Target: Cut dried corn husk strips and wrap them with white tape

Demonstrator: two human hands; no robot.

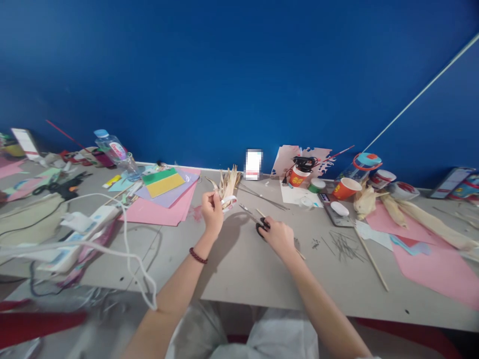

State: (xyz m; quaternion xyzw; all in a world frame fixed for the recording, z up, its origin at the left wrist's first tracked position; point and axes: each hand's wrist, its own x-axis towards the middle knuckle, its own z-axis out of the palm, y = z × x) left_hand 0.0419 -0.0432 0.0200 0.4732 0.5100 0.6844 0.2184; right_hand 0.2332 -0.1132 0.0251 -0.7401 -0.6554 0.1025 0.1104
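Note:
My left hand (212, 212) is raised over the table with thumb and fingers pinched together; whatever is between the fingertips is too small to make out. Just behind it stands a bundle of dried, pale husk strips (231, 182), and a white roll with red print (229, 202) lies beside the fingers. My right hand (277, 235) is closed around the black handles of a pair of scissors (261, 227). Their blades point away to the left, towards the white roll. A thin wooden stick (301, 256) lies partly under my right hand.
Pink paper (157, 212) and coloured sheets lie left, near a water bottle (112, 145) and a power strip (80, 239) with a looping white cable. On the right are paper cups (346, 188), cut wires (346, 248), a stick (372, 259) and husks (430, 222). A phone (253, 164) leans against the blue wall.

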